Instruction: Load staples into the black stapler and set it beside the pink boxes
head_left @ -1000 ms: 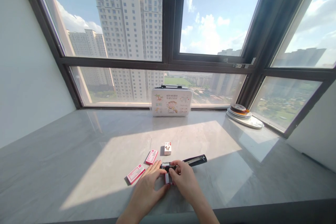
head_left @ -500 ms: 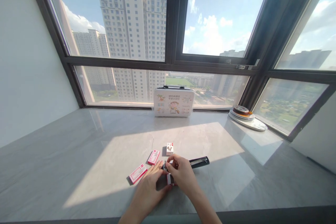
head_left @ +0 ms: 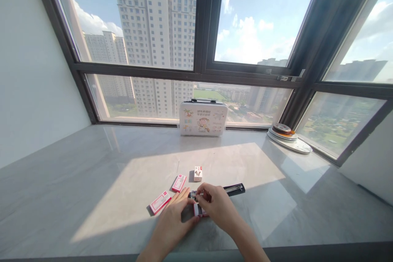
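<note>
A black stapler [head_left: 233,189] lies swung apart on the grey sill, its long arm pointing right. My right hand [head_left: 216,205] is closed in a pinch at the stapler's near end, beside a small pink-and-white box [head_left: 196,209] under my fingers. My left hand [head_left: 175,217] rests on the sill next to that box, fingers stretched toward the stapler. Three small red-and-white staple boxes lie close by: one [head_left: 159,202] at the left, one [head_left: 179,182] further back, and one [head_left: 198,173] standing upright behind the hands.
A white case with cartoon pictures [head_left: 203,119] stands against the window at the back. A stack of round plates [head_left: 287,138] sits at the back right. The sill's front edge [head_left: 307,249] runs just below my forearms. A white wall [head_left: 30,69] closes the left side.
My right hand has shifted slightly at the stapler's near end and my fingers have closed tighter. The staple boxes have stayed put.
</note>
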A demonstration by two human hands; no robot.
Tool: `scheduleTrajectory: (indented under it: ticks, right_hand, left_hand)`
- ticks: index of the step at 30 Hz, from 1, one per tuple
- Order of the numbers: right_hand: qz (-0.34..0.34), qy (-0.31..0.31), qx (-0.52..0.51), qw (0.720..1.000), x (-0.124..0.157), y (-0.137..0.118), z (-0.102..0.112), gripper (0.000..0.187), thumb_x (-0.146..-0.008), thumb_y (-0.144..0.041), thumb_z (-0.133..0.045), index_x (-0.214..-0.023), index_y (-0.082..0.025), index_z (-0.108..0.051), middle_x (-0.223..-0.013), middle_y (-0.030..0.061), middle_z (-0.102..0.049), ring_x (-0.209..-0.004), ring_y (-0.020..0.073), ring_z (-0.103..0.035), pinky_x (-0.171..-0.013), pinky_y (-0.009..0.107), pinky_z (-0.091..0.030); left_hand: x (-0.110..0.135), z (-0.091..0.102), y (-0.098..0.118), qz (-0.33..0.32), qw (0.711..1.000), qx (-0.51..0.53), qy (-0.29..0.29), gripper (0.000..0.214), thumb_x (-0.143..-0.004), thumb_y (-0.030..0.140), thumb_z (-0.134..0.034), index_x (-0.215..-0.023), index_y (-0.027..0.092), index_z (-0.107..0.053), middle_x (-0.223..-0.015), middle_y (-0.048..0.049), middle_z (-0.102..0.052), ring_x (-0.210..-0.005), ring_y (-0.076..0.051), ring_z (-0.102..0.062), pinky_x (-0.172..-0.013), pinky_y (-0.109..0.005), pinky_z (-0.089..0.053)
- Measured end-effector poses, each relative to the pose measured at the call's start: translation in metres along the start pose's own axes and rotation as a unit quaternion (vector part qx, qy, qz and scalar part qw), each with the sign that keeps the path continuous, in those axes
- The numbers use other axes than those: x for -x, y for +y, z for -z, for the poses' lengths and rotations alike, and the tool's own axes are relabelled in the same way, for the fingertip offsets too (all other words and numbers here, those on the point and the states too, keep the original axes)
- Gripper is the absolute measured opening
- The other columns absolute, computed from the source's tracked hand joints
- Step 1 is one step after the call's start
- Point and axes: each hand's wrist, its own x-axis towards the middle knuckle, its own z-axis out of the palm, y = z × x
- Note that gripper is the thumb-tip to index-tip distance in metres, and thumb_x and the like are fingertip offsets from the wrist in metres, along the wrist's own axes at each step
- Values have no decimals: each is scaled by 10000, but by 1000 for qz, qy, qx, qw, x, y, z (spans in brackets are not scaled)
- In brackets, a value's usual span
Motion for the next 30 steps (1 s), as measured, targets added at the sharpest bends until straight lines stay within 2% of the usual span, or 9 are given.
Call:
scheduleTrajectory:
  ticks: [4,7,12,16,18,20,23,26,30]
  right_hand:
    - [20,-50,63,997,9,1,5,124,-828,-188,-609,-834,-238,-722,-657,-39,-648,-618,129,-558,-567,240,-274]
    - [7,-91,117,989,11,6,4,116,-799,-172,-622,-821,-232,-719,-705,-33,-686,-646,125,-576,-574,242,-260]
    - [-6,-115,130,985,16,6,10,115,-844,-208,-626,-878,-253,-727,-732,-36,-692,-672,126,-590,-588,246,-272]
    - [-24,-88,118,989,26,9,20,97,-902,-267,-623,-964,-265,-698,-721,-38,-667,-692,140,-590,-602,247,-289]
    - [-53,-58,127,989,31,18,24,111,-948,-331,-590,-940,-249,-664,-720,-26,-658,-697,153,-589,-597,254,-285]
    - [-88,-32,149,984,36,30,27,220,-989,-390,-537,-865,-230,-621,-722,-7,-657,-687,165,-583,-592,264,-275]
    - [-118,-16,177,977,40,47,27,359,-1028,-439,-468,-756,-220,-551,-726,16,-667,-674,173,-578,-594,280,-257]
    - [-113,-18,175,978,42,55,23,378,-1042,-442,-449,-752,-220,-545,-751,25,-690,-705,184,-606,-603,285,-253]
    - [-106,-25,165,980,42,53,14,324,-1043,-423,-460,-814,-226,-576,-789,25,-715,-733,185,-637,-608,281,-261]
  left_hand:
    - [0,1,2,15,1000,8,-15,296,-805,398,-706,-1096,352,-734,-1239,17,-735,-1154,-260,-666,-991,-332,-504]
    - [1,2,2,6,1000,20,-12,276,-814,392,-699,-1080,334,-744,-1207,-5,-745,-1161,-272,-662,-1018,-351,-492]
    - [3,-1,-6,-11,1000,28,1,293,-823,410,-718,-1102,321,-733,-1358,-37,-672,-1306,-305,-580,-1123,-427,-430]
    - [4,-2,-13,-39,999,15,30,301,-816,408,-755,-1093,298,-707,-1500,-52,-547,-1401,-307,-477,-1167,-455,-379]
    - [5,-1,-13,-47,998,1,50,303,-825,430,-754,-1077,276,-688,-1400,-72,-605,-1322,-297,-528,-1097,-432,-430]
    - [5,0,-10,-37,997,-18,66,229,-881,467,-692,-968,255,-674,-1157,-59,-688,-1130,-264,-610,-961,-382,-476]
    - [4,-3,-3,-13,995,-60,75,288,-945,463,-603,-766,238,-615,-844,-7,-668,-880,-214,-616,-816,-329,-438]
    - [2,-10,4,0,989,-111,96,278,-939,398,-608,-718,231,-584,-766,12,-631,-811,-198,-588,-792,-324,-389]
    - [4,-15,11,-4,986,-134,98,241,-967,358,-557,-762,234,-587,-788,6,-626,-795,-197,-570,-756,-316,-362]
